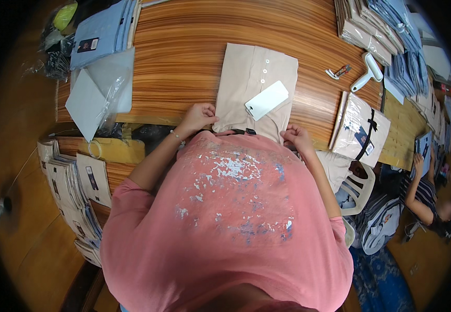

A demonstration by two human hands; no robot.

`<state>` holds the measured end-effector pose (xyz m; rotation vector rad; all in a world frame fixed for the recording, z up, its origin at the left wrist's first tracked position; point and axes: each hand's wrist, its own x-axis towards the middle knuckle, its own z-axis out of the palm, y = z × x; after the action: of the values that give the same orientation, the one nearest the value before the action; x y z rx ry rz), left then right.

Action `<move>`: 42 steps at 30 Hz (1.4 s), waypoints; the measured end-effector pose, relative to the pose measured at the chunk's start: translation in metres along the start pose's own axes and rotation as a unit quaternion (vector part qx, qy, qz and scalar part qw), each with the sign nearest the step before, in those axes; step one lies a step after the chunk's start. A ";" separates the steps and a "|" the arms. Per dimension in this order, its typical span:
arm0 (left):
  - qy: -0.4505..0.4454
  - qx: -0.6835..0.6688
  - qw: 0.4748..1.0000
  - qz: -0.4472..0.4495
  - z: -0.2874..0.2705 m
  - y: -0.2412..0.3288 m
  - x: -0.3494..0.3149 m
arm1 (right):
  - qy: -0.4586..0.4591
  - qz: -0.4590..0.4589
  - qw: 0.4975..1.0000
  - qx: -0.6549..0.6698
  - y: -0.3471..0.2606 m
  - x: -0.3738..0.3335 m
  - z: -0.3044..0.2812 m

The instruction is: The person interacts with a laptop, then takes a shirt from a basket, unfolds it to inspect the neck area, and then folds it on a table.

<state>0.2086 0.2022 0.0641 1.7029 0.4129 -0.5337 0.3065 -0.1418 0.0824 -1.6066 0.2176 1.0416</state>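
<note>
A beige folded shirt (241, 73) with a row of small white buttons lies on the table right in front of my body. Across its middle rests a white hang tag (268, 100), set at a slant. My left hand (199, 117) is at the shirt's near left edge, thumb and fingers pinched together on the cloth. At the near right edge, my right hand (297, 139) pinches the fabric in the same way. A dark strap with a buckle shows at the shirt's near end, against my pink top.
The striped wooden table (178, 47) bears a lint roller (368, 73), a small cutter (340, 72) and a packed beige shirt (361, 125). Blue shirts (103, 36) are stacked far left, more garments (376, 26) far right. A white chair (359, 190) and another person (423, 192) are at right.
</note>
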 end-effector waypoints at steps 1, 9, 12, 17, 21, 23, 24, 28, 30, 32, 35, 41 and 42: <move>-0.011 0.015 1.000 -0.012 -0.002 0.002 0.000 | -0.028 0.018 0.999 -0.010 -0.005 -0.001 0.000; -0.003 -0.213 0.976 -0.049 0.023 -0.030 -0.013 | -0.024 -0.011 1.000 0.013 -0.013 -0.014 0.017; -0.005 -0.092 0.995 -0.034 0.026 -0.024 -0.018 | -0.026 -0.016 0.999 0.040 -0.017 -0.021 0.020; 0.008 -0.170 0.985 0.004 0.031 -0.029 -0.020 | -0.010 -0.018 0.994 0.103 -0.021 -0.023 0.032; 0.083 -0.039 0.996 -0.024 0.026 -0.009 -0.032 | 0.024 -0.001 0.998 -0.059 -0.011 -0.018 0.022; 0.136 0.142 0.980 -0.018 0.018 0.029 -0.043 | 0.040 -0.016 0.981 -0.187 -0.013 -0.018 0.007; 0.150 0.169 0.974 0.035 0.016 0.042 -0.043 | 0.053 -0.061 0.975 -0.206 -0.012 -0.016 -0.002; 0.137 0.266 0.917 0.263 0.033 0.076 -0.016 | 0.088 -0.191 0.945 -0.251 -0.020 -0.002 -0.016; 0.134 0.295 0.889 0.323 0.059 0.088 0.003 | 0.094 -0.193 0.924 -0.318 -0.048 -0.009 -0.006; 0.159 0.314 0.876 0.329 0.083 0.098 0.020 | 0.084 -0.220 0.914 -0.331 -0.058 -0.008 0.004; 0.187 0.356 0.864 0.303 0.093 0.091 0.034 | 0.062 -0.238 0.913 -0.325 -0.064 -0.005 0.016; 0.188 0.242 0.922 0.237 0.076 0.103 0.015 | 0.025 -0.205 0.969 -0.135 -0.049 0.014 0.034; 0.192 0.188 0.940 0.209 0.074 0.106 0.012 | 0.027 -0.190 0.979 -0.067 -0.048 0.017 0.043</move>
<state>0.2671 0.1087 0.1323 2.2012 0.2156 0.0438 0.3252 -0.0827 0.1060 -1.7158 -0.1253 0.7288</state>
